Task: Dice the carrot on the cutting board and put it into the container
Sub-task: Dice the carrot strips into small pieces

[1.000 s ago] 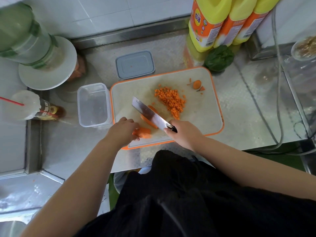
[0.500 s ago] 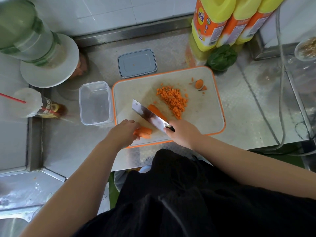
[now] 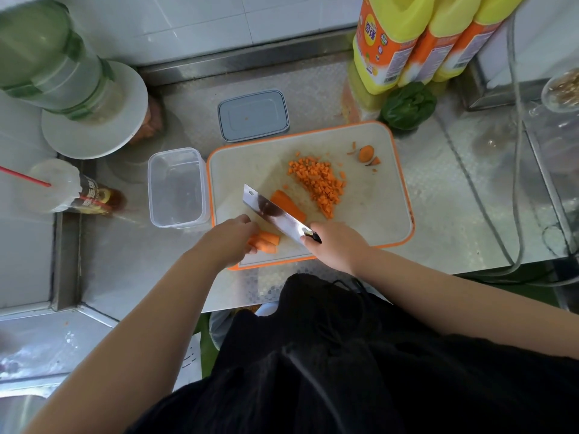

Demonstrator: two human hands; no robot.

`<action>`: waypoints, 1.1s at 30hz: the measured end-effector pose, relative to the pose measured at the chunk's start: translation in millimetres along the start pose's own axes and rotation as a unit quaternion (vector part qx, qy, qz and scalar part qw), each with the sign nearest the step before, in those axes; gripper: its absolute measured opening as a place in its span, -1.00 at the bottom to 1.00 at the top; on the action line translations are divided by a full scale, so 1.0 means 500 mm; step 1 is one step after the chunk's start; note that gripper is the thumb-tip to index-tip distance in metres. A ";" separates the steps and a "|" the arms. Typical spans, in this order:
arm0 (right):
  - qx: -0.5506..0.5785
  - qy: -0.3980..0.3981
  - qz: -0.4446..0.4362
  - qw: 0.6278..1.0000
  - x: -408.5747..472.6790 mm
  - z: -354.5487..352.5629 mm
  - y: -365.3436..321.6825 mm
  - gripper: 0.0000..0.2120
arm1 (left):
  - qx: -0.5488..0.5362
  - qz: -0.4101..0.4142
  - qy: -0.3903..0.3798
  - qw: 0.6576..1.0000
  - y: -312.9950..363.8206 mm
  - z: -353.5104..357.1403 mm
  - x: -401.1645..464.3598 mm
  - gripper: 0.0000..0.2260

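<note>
Left hand (image 3: pixel 227 242) curled over carrot chunks (image 3: pixel 264 241) at near edge of cutting board (image 3: pixel 376 214), pinning them. Right hand (image 3: pixel 336 242) gripping cleaver (image 3: pixel 275 214) handle, blade angled over board. Carrot strip (image 3: pixel 286 200) just behind blade. Diced pile (image 3: pixel 319 183) mid-board. Carrot end (image 3: pixel 366 153) at far corner. Clear container (image 3: pixel 175 187) touching board's left edge, nothing visible inside. Grey lid (image 3: pixel 253 115) beyond.
</note>
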State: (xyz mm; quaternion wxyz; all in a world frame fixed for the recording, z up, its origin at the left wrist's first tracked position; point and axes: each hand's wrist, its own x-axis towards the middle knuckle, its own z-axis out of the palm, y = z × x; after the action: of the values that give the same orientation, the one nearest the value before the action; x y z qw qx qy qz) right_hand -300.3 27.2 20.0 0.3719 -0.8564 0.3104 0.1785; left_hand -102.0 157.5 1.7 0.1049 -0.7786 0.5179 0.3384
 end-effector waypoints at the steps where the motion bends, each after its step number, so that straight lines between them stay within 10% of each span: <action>1: 0.000 0.001 0.002 1.000 0.001 0.000 0.001 -0.65 | 0.008 0.000 0.008 1.000 0.003 -0.001 0.003 -0.78; 18: -0.033 -0.011 0.022 0.999 0.009 -0.007 0.003 -0.65 | -0.020 -0.013 0.135 0.991 0.022 0.042 -0.019 -0.55; 25: 0.114 0.210 0.023 0.971 -0.005 -0.034 0.002 -0.74 | -0.039 0.019 0.251 0.967 0.051 0.013 0.015 -0.51; 33: 0.179 0.287 0.051 0.940 -0.015 -0.040 0.018 -0.61 | 0.149 0.089 0.080 0.982 0.078 -0.073 0.116 -0.34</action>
State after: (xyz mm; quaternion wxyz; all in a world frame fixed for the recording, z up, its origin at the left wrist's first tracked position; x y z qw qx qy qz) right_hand -310.3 10.3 32.4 0.4045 -0.7735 0.4742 -0.1150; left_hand -107.1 79.1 -0.4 0.1470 -0.7299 0.6363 0.2018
